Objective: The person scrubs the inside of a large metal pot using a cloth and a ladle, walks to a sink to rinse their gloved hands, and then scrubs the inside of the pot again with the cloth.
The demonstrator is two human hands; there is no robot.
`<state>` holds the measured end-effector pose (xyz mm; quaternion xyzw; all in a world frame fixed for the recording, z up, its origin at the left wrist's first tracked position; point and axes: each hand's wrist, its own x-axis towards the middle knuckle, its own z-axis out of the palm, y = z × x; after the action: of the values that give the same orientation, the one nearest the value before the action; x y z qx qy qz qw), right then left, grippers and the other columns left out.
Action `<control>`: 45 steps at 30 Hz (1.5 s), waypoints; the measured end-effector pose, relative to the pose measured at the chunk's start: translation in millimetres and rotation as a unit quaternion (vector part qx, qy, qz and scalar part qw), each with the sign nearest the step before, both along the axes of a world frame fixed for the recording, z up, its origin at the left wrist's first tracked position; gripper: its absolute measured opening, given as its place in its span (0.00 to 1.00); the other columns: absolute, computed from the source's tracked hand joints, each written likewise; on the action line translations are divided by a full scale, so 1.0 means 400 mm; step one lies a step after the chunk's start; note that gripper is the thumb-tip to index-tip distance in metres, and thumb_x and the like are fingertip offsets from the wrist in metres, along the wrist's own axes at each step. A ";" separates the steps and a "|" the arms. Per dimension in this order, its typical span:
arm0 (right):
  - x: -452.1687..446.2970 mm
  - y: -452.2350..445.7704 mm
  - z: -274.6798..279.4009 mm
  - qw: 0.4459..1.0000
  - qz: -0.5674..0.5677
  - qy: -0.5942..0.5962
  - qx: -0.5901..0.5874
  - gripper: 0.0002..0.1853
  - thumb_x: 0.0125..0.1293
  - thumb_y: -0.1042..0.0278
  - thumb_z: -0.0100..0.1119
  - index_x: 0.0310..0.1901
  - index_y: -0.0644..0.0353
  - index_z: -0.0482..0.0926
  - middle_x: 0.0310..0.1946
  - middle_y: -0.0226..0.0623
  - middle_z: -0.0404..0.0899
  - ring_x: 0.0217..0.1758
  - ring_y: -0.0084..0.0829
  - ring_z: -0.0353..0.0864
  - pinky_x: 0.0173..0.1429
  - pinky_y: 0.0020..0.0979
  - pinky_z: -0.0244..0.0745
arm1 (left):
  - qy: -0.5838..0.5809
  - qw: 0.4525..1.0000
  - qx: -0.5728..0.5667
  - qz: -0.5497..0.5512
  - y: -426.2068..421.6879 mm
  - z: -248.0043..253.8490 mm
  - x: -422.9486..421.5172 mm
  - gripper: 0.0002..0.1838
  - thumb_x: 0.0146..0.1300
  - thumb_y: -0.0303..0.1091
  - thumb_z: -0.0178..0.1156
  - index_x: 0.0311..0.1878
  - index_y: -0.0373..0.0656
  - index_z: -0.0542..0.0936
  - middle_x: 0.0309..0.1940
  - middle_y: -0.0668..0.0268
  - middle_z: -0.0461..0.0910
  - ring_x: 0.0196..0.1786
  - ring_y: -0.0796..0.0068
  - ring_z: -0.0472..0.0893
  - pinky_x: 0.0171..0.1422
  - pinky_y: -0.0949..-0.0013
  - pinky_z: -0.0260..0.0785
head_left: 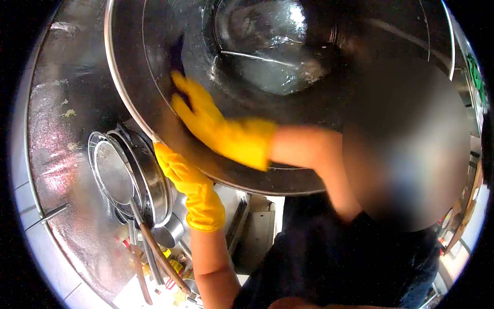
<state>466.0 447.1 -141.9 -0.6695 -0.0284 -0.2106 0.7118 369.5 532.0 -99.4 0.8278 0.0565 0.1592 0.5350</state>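
Note:
A very large, dark round metal vessel with a pale rim fills the upper part of the view. Its bowl-like centre looks wet and shiny. My left hand, in a yellow rubber glove, grips the vessel's rim at the lower left. Inside the vessel, my right hand, also in a yellow glove, is against the left inner wall. Its fingers are closed round something dark, too blurred to identify. A thin pale rod or streak crosses the wet centre.
To the left, strainers and a metal colander stack against a dark, wet metal surface. Long handles point down from them. A small metal pot is below. A blurred oval covers the right side. Green material shows far right.

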 end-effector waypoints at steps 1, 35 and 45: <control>-0.137 -0.050 -0.052 0.996 0.072 0.048 -0.031 0.26 0.63 0.69 0.60 0.63 0.56 0.70 0.62 0.47 0.70 0.68 0.46 0.65 0.72 0.39 0.56 | -0.028 0.997 0.072 0.001 0.003 -0.003 -0.007 0.33 0.75 0.54 0.37 0.70 0.36 0.61 0.69 0.54 0.61 0.69 0.60 0.64 0.73 0.63 0.53; -0.698 -0.602 0.063 0.683 0.340 0.130 -0.634 0.23 0.64 0.52 0.56 0.60 0.41 0.69 0.49 0.44 0.75 0.48 0.50 0.79 0.48 0.46 0.78 | -0.082 0.996 0.024 0.040 -0.060 0.037 0.026 0.28 0.73 0.49 0.49 0.63 0.33 0.70 0.51 0.55 0.78 0.50 0.67 0.75 0.58 0.69 0.64; -0.634 -0.980 0.123 0.527 0.152 0.254 -0.797 0.14 0.65 0.52 0.54 0.48 0.43 0.80 0.41 0.39 0.81 0.44 0.42 0.81 0.47 0.44 0.77 | -0.059 0.994 -0.074 0.048 -0.050 0.015 0.043 0.27 0.65 0.45 0.62 0.60 0.34 0.72 0.50 0.60 0.79 0.47 0.71 0.76 0.55 0.69 0.66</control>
<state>212.4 55.0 -92.5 -0.9689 -0.1043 0.1899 -0.1192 386.7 512.2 -93.5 0.7712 0.0763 0.2286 0.5892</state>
